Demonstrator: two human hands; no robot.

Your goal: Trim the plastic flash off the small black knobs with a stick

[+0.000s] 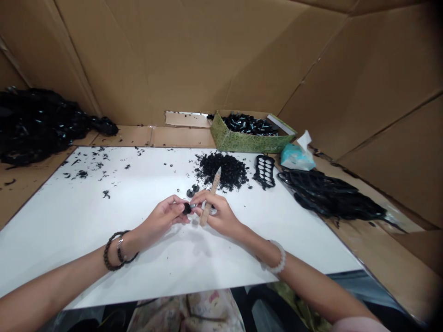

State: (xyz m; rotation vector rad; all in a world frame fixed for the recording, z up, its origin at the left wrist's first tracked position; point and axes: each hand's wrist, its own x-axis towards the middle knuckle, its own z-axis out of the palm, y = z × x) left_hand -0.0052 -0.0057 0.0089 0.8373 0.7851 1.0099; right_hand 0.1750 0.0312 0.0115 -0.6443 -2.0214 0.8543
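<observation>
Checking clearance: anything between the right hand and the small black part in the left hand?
Nothing visible, except a small metal piece at the right hand's fingertips, right against the small black part held in the left hand. The wooden-handled tool in the right hand angles away from it.

From here the stick looks like bare wood, matt and a little rough, while the small black piece and the heaped rings read as dull rubber. The worktop is a smooth white board with a faint sheen. The walls around it are plain brown corrugated cardboard — matt throughout — and the black perforated frame has a slight plastic gloss.
</observation>
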